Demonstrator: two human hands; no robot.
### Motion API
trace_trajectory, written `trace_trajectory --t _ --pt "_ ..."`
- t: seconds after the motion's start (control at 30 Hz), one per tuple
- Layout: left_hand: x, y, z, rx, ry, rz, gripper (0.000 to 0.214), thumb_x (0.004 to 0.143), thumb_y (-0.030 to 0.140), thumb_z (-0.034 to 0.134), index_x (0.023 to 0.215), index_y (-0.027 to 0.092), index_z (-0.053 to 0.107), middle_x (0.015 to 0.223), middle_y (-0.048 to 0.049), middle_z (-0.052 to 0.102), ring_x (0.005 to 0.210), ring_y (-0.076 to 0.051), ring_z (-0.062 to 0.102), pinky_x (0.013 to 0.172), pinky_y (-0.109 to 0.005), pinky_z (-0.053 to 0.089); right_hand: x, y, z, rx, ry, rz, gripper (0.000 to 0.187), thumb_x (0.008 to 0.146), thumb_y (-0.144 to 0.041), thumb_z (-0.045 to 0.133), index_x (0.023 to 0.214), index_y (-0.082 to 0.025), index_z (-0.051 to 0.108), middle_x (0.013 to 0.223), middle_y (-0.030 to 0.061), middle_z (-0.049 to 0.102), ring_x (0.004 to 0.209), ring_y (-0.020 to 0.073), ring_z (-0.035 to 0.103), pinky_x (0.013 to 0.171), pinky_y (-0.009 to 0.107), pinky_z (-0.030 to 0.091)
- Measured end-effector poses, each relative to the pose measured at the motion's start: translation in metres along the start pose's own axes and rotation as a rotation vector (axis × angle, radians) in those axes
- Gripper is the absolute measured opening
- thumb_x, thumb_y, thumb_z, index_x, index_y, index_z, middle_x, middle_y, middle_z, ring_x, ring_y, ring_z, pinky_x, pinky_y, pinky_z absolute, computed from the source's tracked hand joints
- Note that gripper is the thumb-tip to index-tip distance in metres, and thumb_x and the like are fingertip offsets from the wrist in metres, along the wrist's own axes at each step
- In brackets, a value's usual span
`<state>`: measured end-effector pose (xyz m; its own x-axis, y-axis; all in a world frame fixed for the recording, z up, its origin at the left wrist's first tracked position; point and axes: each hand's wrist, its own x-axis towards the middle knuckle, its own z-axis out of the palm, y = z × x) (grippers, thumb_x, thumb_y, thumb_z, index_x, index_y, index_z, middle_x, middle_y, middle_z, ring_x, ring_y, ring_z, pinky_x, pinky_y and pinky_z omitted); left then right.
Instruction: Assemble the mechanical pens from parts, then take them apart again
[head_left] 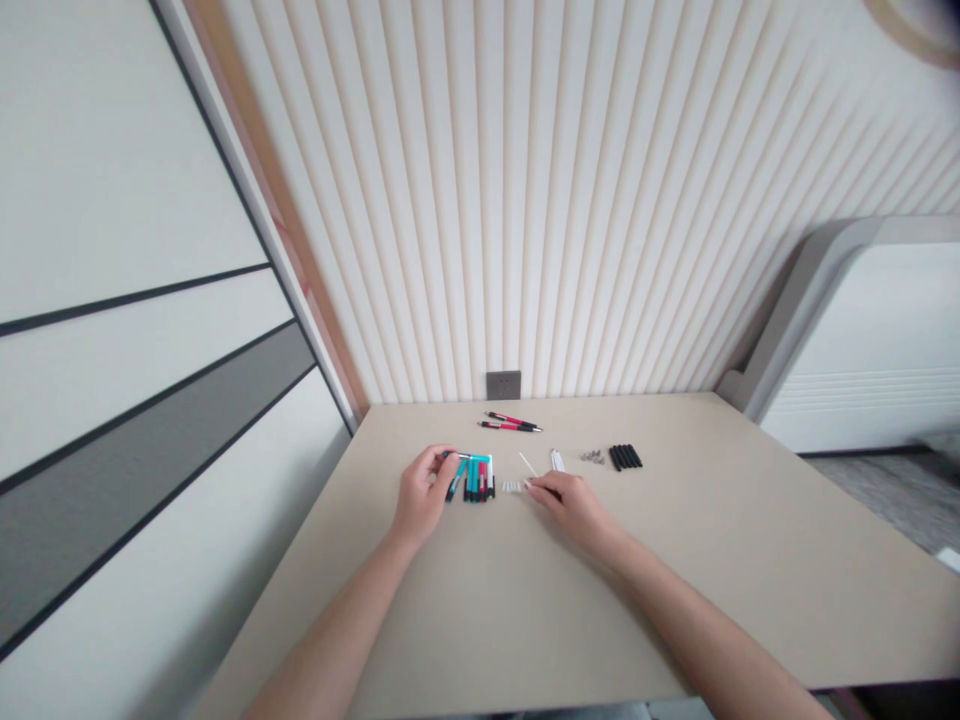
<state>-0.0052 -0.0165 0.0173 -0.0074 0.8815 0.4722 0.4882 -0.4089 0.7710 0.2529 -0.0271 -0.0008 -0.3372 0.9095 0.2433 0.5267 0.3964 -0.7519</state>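
Head view: we are logging the left hand (424, 495) as it pinches a slim dark pen barrel (452, 456), which is lying across the top of a tight row of teal, red and black pen parts (471, 482). The right hand (574, 507) is reaching in beside a small cluster of white pieces (511, 487), fingers curled down toward the table (675, 570); we cannot tell whether it is gripping anything. A thin white rod (527, 463) is lying just beyond it. Farther right, we are noting a white pen part (557, 460), small metal pieces (592, 457) and black pen parts (625, 457) — all side by side. Two assembled red-and-black pens (510, 423) are lying near the far edge, below a wall socket (503, 385).
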Motion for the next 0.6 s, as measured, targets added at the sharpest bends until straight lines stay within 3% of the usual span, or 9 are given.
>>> trace_trajectory --t 0.07,0.2,0.4,0.6 --pt "0.004 -0.004 -0.009 0.185 0.099 0.058 0.024 0.092 0.037 0.051 0.101 0.018 0.063 0.082 -0.0028 0.066 0.071 -0.016 0.06 0.07 -0.026 0.047 0.001 0.004 -0.005 -0.035 0.038 0.013 0.028 0.095 -0.034 0.05 0.083 -0.017 0.07 0.078 0.0025 0.067 0.071 0.0149 0.058 0.067 0.024 0.039" --pt "0.009 -0.015 -0.02 0.505 0.063 0.121 0.021 0.092 0.03 0.048 0.102 0.019 0.063 0.089 -0.0048 0.068 0.075 -0.018 0.061 0.074 -0.029 0.048 0.002 0.009 -0.014 -0.15 0.082 0.015 0.033 0.096 -0.034 0.048 0.077 -0.017 0.067 0.072 0.0016 0.062 0.066 0.0143 0.056 0.064 0.024 0.036" --pt "0.007 -0.017 -0.018 0.78 -0.125 0.043 0.018 0.091 0.023 0.051 0.104 0.02 0.064 0.098 -0.0065 0.071 0.09 -0.02 0.064 0.082 -0.03 0.046 0.003 0.015 -0.017 -0.296 0.051 0.048 0.033 0.097 -0.03 0.045 0.079 -0.017 0.069 0.075 0.0032 0.061 0.069 0.0148 0.056 0.066 0.025 0.036" --pt "0.004 -0.007 -0.018 0.926 -0.312 0.002 0.016 0.09 0.02 0.05 0.1 0.021 0.063 0.095 -0.0068 0.07 0.094 -0.023 0.064 0.081 -0.032 0.043 0.004 0.003 -0.007 -0.407 -0.073 0.07 0.031 0.1 -0.03 0.043 0.09 -0.018 0.07 0.089 0.0047 0.061 0.083 0.0155 0.061 0.074 0.024 0.04"
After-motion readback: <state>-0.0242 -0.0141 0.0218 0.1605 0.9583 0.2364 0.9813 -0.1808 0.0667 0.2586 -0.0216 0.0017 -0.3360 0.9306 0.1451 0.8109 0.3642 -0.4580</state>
